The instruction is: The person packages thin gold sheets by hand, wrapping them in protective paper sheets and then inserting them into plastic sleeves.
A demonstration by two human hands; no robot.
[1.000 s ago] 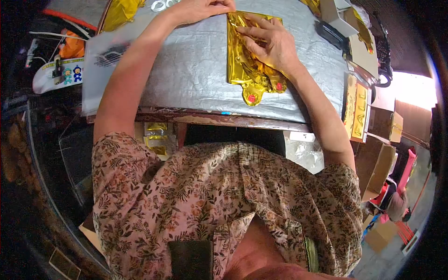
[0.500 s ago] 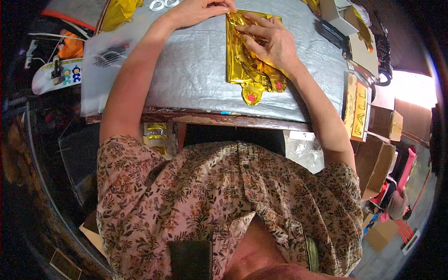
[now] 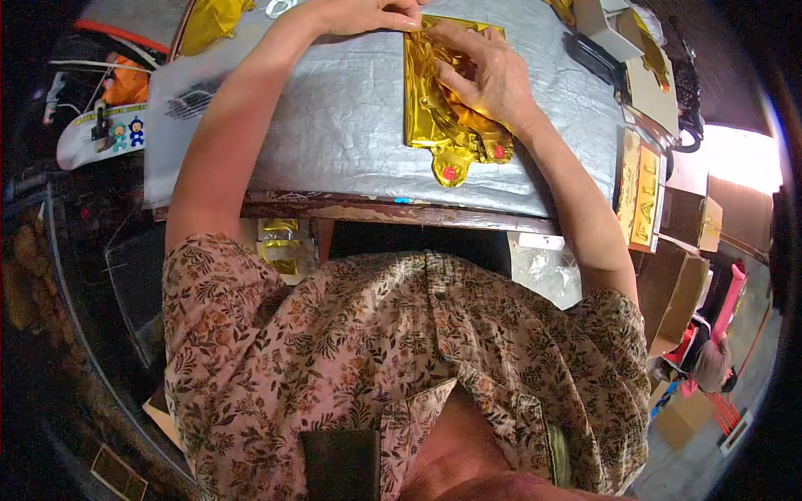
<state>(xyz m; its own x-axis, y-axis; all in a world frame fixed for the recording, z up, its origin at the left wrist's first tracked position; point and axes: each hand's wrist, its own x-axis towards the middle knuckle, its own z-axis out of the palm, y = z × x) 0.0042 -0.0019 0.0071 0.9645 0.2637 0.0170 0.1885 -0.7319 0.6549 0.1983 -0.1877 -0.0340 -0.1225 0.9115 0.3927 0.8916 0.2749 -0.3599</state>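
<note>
A gold foil balloon (image 3: 422, 117), folded flat, lies on the silvery-grey table cover. Two tabs with red marks stick out at its near edge. At the balloon's far left corner, my left hand (image 3: 368, 15) has its fingers pinched together on the foil edge. My right hand (image 3: 493, 79) rests over the upper part of the balloon, fingers curled in and pressing on the crumpled foil near the same corner. Its fingertips partly hide the foil beneath them.
Clear plastic sheets (image 3: 171, 138) lie at the table's left, below another gold foil piece (image 3: 213, 25). White rings (image 3: 280, 7) sit beyond my left forearm. On the right are a black tray (image 3: 595, 58), open cardboard boxes (image 3: 647, 88) and a box lettered in gold (image 3: 642, 196).
My left forearm has shifted left and away from me, now covering part of the white rings. My right fingers have curled in closer to the left hand; the balloon stays in place.
</note>
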